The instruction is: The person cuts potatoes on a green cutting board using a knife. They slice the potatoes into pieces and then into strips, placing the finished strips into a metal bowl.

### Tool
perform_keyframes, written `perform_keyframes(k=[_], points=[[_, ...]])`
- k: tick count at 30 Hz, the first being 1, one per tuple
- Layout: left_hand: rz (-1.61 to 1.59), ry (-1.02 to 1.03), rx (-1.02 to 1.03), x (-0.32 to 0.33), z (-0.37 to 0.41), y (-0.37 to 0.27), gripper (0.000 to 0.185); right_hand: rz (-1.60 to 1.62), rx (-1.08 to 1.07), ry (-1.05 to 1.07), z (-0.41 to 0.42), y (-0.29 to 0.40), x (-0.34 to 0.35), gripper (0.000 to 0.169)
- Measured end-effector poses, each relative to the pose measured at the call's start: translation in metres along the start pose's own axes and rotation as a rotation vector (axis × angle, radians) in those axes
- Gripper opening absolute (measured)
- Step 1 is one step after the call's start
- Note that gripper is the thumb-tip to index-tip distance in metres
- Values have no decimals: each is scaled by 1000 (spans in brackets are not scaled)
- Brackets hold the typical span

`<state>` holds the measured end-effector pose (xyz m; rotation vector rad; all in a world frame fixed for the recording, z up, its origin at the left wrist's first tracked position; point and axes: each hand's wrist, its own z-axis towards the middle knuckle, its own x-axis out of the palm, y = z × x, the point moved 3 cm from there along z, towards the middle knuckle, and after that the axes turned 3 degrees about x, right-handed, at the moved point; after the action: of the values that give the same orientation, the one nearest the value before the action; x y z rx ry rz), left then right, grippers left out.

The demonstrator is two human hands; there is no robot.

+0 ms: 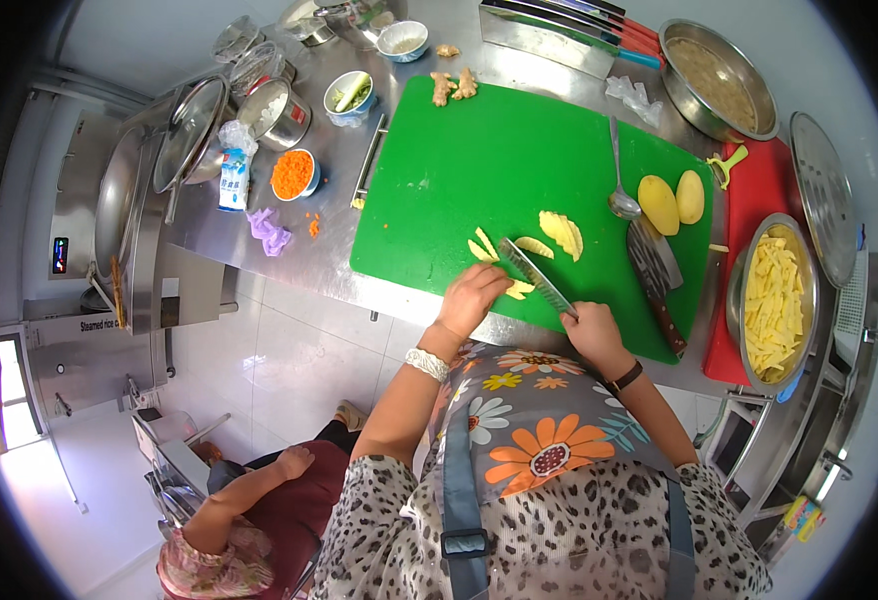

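My right hand [592,330] is closed on the handle of a crinkle-cut knife [536,276], whose ridged blade lies over the front part of the green cutting board [484,165]. Left of the blade, my left hand [476,296] has its fingertips down by cut potato pieces [520,289]; whether it grips one cannot be told. More wavy potato slices [561,234] lie beyond the blade. Two peeled potatoes [658,204], a metal spoon [622,201] and a cleaver with a wooden handle [656,285] rest on the board's right side. Ginger [442,88] sits at its far edge.
At right, a metal bowl of potato strips [773,307] stands on a red board [761,180], near a peeler [728,165] and a basin of liquid [716,82]. Diced carrot fills a bowl [293,175] at left. A knife rack [547,37] stands behind. Another person [259,510] sits lower left.
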<state>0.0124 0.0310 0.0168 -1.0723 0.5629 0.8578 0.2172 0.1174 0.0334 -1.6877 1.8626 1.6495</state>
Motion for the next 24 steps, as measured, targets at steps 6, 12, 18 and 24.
perform_keyframes(k=[6, 12, 18, 24], points=[[22, 107, 105, 11, 30, -5, 19, 1, 50, -68, -3, -5, -12, 22], [-53, -74, -44, 24, 16, -21, 15, -24, 98, -21, -9, 15, -21, 21], [-71, -161, -118, 38, 8, -19, 15, -60, 96, -20, -10, 16, -8, 21], [-91, -174, -129, 40, 8, -14, 15, -105, 84, 0, -7, 22, -7, 20]])
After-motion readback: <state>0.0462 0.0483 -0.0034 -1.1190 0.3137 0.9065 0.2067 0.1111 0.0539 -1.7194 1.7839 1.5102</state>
